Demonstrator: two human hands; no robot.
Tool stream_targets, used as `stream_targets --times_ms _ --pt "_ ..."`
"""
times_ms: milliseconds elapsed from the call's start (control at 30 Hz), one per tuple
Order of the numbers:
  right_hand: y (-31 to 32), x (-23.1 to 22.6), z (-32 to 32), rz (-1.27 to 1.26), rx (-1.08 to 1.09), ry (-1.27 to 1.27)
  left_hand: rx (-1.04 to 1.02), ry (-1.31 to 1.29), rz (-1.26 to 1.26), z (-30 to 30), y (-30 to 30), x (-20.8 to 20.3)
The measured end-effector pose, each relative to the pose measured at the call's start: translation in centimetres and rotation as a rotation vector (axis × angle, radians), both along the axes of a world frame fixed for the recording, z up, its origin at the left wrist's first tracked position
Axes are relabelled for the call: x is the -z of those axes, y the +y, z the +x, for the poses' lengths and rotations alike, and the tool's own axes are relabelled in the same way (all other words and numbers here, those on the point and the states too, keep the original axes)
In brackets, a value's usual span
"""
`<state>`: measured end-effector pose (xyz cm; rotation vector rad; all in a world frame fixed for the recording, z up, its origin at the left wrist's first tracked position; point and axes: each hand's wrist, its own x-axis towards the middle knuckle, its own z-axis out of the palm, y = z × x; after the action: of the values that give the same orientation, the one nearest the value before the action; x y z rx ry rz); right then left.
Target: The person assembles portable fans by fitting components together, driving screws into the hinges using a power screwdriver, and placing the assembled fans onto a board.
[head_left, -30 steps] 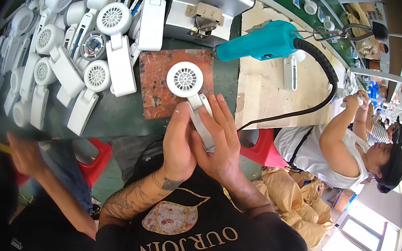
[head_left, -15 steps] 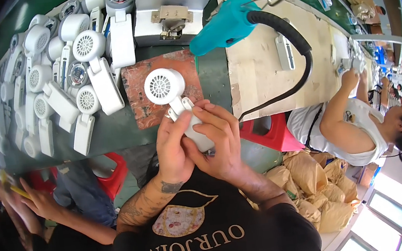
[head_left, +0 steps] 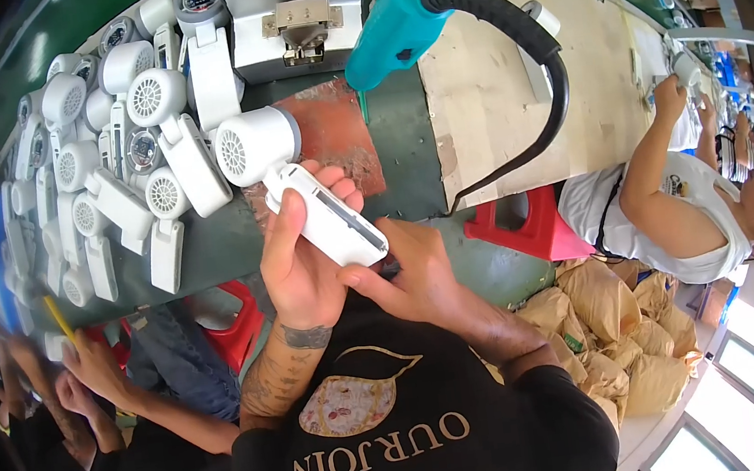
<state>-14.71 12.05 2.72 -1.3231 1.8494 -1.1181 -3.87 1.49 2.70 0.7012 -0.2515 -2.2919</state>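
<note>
A white handheld fan [head_left: 324, 218] is held over the table's near edge, its round grilled head up to the left and its handle slanting down to the right. My left hand [head_left: 296, 245] wraps the handle from the left, thumb on top and fingers showing behind it. At the handle's lower end, my right hand [head_left: 409, 274] pinches it between thumb and curled fingers. The side of the handle faces up, with a long dark seam along it. Under the fan head lies a worn reddish-brown mat [head_left: 338, 138].
Many similar white fans [head_left: 159, 97] crowd the left of the table. A silver machine [head_left: 301, 21] stands at the back, with a teal electric screwdriver [head_left: 391, 34] hanging beside it. Cardboard [head_left: 496, 138] covers the right side. Co-workers sit on both sides; brown sacks [head_left: 620, 329] lie lower right.
The fan has turned onto its side and shifted left, showing the handle's seam. My right hand has slid from the handle's middle to its lower end.
</note>
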Motion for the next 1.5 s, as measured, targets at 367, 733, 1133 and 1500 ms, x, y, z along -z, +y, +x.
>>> stream_targets --times_ms 367,733,1133,1500 --pt "-1.3 -0.4 0.5 -0.131 0.012 -0.208 -0.043 0.013 -0.032 0.0 0.1 0.0" --pt "-1.4 0.3 -0.3 -0.193 -0.038 -0.001 -0.014 0.049 -0.105 0.3 -0.1 0.7" --pt "-0.3 0.5 1.8 -0.186 0.028 -0.062 -0.059 0.027 -0.082 0.4 0.9 -0.1" --pt "-1.8 0.5 -2.4 -0.514 0.389 -0.158 0.091 -0.977 -1.34 5.3 0.5 -3.4"
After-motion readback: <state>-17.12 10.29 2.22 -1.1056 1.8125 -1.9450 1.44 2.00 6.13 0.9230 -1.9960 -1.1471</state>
